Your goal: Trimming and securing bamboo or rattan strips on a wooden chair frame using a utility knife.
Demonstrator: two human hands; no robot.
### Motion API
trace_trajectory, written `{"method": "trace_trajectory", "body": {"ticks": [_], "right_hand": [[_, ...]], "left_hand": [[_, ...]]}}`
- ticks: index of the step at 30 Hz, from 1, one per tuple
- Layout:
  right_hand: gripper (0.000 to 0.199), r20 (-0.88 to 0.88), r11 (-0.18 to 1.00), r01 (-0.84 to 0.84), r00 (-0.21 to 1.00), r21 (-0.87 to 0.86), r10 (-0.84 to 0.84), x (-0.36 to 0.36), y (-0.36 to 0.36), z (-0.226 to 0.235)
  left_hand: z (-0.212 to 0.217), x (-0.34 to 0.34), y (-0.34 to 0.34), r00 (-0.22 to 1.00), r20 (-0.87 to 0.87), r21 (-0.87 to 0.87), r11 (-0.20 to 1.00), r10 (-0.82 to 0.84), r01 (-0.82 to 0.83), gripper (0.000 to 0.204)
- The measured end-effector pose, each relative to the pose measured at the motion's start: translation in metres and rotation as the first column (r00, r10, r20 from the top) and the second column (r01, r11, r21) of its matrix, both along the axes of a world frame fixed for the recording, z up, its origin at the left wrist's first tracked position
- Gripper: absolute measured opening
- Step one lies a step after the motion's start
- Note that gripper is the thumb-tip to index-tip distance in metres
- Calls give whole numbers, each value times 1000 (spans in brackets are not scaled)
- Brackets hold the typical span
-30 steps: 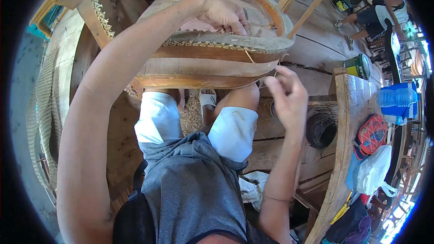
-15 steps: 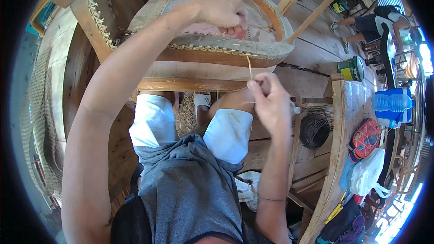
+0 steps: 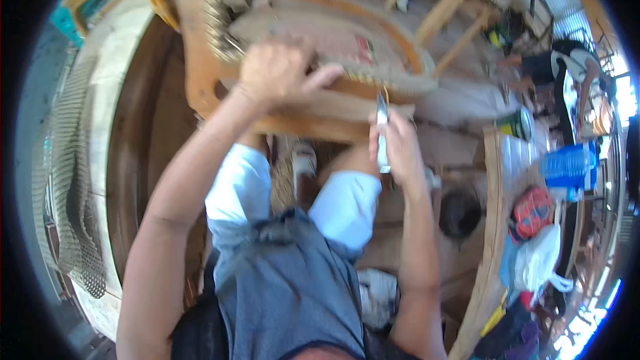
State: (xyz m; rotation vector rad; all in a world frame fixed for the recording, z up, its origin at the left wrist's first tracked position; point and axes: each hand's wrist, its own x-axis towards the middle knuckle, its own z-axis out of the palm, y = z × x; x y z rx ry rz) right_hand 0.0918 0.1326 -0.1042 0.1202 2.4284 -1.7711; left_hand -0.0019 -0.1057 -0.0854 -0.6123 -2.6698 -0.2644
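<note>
Wooden planks and scattered frame pieces make up the workshop floor, with a blue container [image 3: 565, 165] and a red mesh bag [image 3: 531, 211] seen at the right. A curved chair seat frame [image 3: 347, 60] of pale wood, rimmed with woven cane and blurred by motion, is held over the person's knees. It is gripped at its near rim by the left hand [image 3: 279, 73], fingers closed on the edge. A slim, light-coloured knife [image 3: 381, 135] is clasped upright in the closed right hand [image 3: 400, 150], its tip touching the frame's lower edge.
</note>
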Motion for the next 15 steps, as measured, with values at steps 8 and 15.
{"method": "trace_trajectory", "body": {"ticks": [8,15], "right_hand": [[32,94,947,-23,994,-320,56,9,-50,-7],[32,-126,897,-35,992,-441,-23,-37,-39,62]], "left_hand": [[1,-39,-7,993,3,138,984,-118,116,68],[21,-48,-11,982,12,218,959,-190,183,65]]}}
